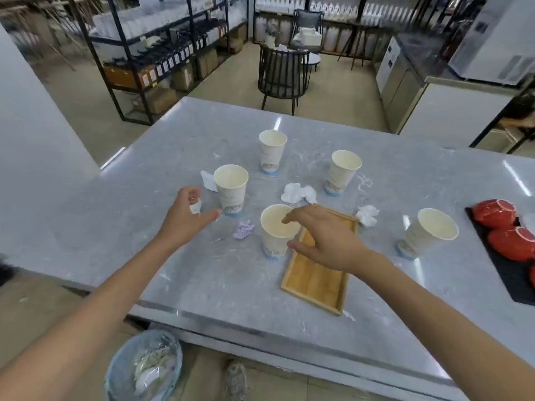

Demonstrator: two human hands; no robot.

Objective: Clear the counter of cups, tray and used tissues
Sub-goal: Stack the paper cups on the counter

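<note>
Several white paper cups stand on the grey counter (pixel 202 285): one at the back (pixel 272 151), one back right (pixel 343 172), one left (pixel 231 189), one near (pixel 273 241), one far right (pixel 428 233). My right hand (pixel 321 238) spreads over the near cup, with fingers above its rim and the thumb at its side. A wooden tray (pixel 315 279) lies under that hand. My left hand (pixel 185 218) hovers with loosely curved fingers over a small white tissue (pixel 195 208). More crumpled tissues lie about: white ones (pixel 209 180) (pixel 298 192) (pixel 367 215) and a purple one (pixel 243 230).
A bin (pixel 144 369) lined with a bag stands on the floor below the counter's near edge. A black mat (pixel 509 279) with red round objects (pixel 495 212) sits at the right edge. Chairs and shelves stand beyond the counter.
</note>
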